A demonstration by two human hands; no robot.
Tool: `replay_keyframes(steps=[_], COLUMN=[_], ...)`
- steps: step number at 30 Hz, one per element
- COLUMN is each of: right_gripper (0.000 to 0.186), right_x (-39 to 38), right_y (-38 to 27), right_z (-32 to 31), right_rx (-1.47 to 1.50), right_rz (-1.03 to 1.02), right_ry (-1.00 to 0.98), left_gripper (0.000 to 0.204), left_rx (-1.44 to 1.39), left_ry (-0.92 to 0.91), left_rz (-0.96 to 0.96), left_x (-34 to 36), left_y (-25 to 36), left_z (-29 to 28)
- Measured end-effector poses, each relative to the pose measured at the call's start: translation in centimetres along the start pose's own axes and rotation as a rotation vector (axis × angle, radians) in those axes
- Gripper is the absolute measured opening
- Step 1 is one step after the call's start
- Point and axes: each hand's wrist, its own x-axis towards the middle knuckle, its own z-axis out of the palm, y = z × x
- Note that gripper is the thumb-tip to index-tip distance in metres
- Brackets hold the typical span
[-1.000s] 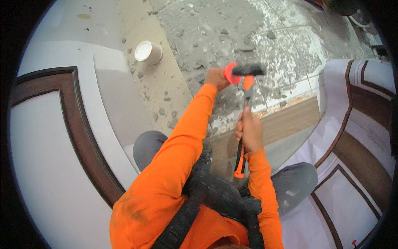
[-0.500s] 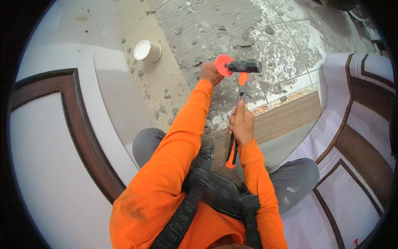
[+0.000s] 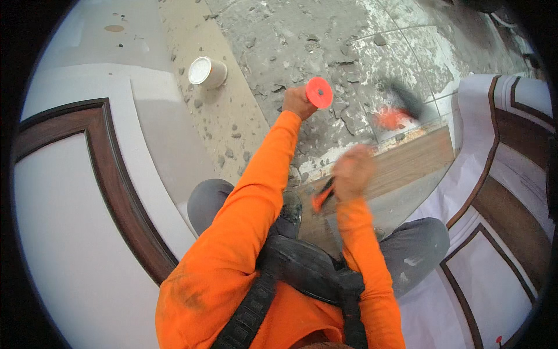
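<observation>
My left hand (image 3: 298,103) is closed around a chisel (image 3: 319,93), of which only the round red hand guard and the small metal striking end show. The chisel's blade is hidden behind my hand and the guard. In my right hand (image 3: 353,173) is a club hammer (image 3: 405,100) with a black and orange handle. Motion blurs that hand and the hammer's head, which swings out to the right, apart from the chisel. Below both hands lies a rough grey mortar floor (image 3: 256,32) with broken chips scattered on it.
A white-lidded tub (image 3: 206,72) stands on a beige strip at the left. Wood-look planks (image 3: 410,154) border the mortar on my side. A panelled white and brown surface (image 3: 75,192) rises at the left; a similar printed sheet (image 3: 494,232) hangs at the right.
The hammer has swung away from the chisel's striking end, to the right and slightly down. My right hand has moved a little right, while my left hand and the chisel stay nearly still.
</observation>
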Motion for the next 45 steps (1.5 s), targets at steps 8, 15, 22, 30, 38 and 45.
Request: replay_keyframes(steps=[8, 15, 22, 30, 38, 45], right_gripper=[0.051, 0.057, 0.047, 0.048, 0.048, 0.042], right_x=[3.3, 3.4, 2.1, -0.3, -2.2, -0.4], right_y=[-9.4, -13.3, -7.6, -3.4, 0.9, -4.8], right_z=[-3.9, -4.7, -3.6, -0.2, 2.1, -2.5], right_rx=[0.530, 0.610, 0.496, 0.475, 0.246, 0.525], right_rz=[0.495, 0.051, 0.461, 0.840, 0.718, 0.856], right_ry=[0.074, 0.294, 0.052, -0.104, -0.164, -0.175], left_gripper=[0.027, 0.027, 0.030, 0.035, 0.035, 0.033], left_rx=[-0.031, -0.104, -0.032, 0.090, 0.106, 0.301], left_ry=[-0.041, -0.091, -0.096, -0.244, -0.267, -0.380], left_rz=[-0.041, -0.070, -0.073, -0.135, -0.199, -0.145], left_x=[-1.1, -0.9, -0.8, -1.4, -1.2, -0.2], left_y=[-0.7, 0.9, 0.8, -0.6, 0.3, -1.8], left_z=[-0.3, -0.4, -0.4, 0.1, -0.3, -1.6])
